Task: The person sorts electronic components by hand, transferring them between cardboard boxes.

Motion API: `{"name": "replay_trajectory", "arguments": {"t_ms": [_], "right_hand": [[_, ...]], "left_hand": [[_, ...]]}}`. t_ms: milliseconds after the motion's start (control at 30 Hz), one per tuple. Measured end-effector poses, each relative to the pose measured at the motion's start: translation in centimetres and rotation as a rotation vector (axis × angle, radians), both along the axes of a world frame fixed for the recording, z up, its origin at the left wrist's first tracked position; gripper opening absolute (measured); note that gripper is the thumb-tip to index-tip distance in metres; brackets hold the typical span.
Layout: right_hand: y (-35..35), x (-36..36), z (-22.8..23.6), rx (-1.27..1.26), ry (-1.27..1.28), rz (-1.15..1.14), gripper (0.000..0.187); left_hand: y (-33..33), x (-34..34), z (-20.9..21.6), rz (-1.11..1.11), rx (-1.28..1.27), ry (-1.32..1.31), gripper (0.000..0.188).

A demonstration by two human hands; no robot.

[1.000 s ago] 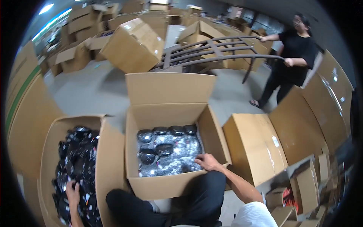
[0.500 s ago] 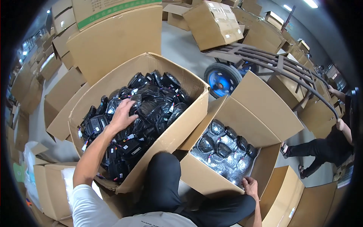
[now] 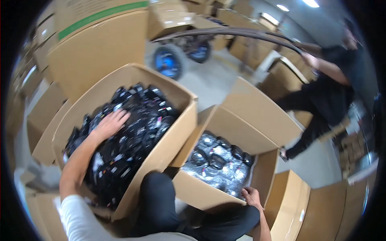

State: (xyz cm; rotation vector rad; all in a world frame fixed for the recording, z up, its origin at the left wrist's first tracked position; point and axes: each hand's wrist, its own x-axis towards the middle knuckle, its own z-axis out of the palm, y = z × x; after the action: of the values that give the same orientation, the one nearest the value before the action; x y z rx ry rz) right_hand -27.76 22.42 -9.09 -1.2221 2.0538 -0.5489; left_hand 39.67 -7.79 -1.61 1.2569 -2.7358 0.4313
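Observation:
My left hand (image 3: 112,123) lies over a heap of black rounded units (image 3: 132,136), several in clear plastic with coloured wires, in a big cardboard box (image 3: 93,97). Its fingers are stretched out on the top layer and hold nothing that I can see. At the near right corner of a smaller open carton (image 3: 201,197), my right hand (image 3: 252,197) has its fingers curled by the rim, beside the bubble wrap (image 3: 219,180). What they pinch, if anything, is hidden. Similar black units (image 3: 217,161) stand in rows at the far side of that bubble wrap.
Beyond the boxes, another person (image 3: 329,80) in dark clothes grips the handles of a cart (image 3: 241,33) with blue-hubbed wheels (image 3: 167,62). A tall carton (image 3: 100,52) stands at the far left. An open box (image 3: 290,203) adjoins the smaller carton on the right.
The view has swung, shifting the boxes leftward. The other person and the cart have moved left. My left hand remains over the black units, and my right hand remains at the carton corner.

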Motion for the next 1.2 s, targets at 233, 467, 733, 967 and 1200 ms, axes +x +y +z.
{"name": "replay_trajectory", "arguments": {"t_ms": [233, 467, 733, 967, 1200], "right_hand": [[-0.3, 0.7, 0.9, 0.089, 0.106, 0.001, 0.031], [-0.1, 0.6, 0.8, 0.027, 0.162, 0.019, 0.034], [0.2, 0.4, 1.1, -0.021, 0.096, 0.008, 0.035], [-0.6, -0.2, 0.2, 0.051, 0.122, 0.084, 0.032], [-7.0, 3.2, 8.6, -0.488, -0.126, 0.299, 0.021]], "left_hand": [[-0.1, -2.0, -0.9, 0.069, -0.01, 0.023, 0.065], [-0.7, 1.1, -0.1, 0.139, -0.028, 0.241, 0.035], [-0.4, 5.9, -2.4, 0.561, -0.092, 0.438, 0.046], [1.5, 3.3, 5.5, 0.57, -0.031, 0.945, 0.05], [4.7, -13.9, 18.4, -0.167, -0.13, 0.924, 0.038]]}}
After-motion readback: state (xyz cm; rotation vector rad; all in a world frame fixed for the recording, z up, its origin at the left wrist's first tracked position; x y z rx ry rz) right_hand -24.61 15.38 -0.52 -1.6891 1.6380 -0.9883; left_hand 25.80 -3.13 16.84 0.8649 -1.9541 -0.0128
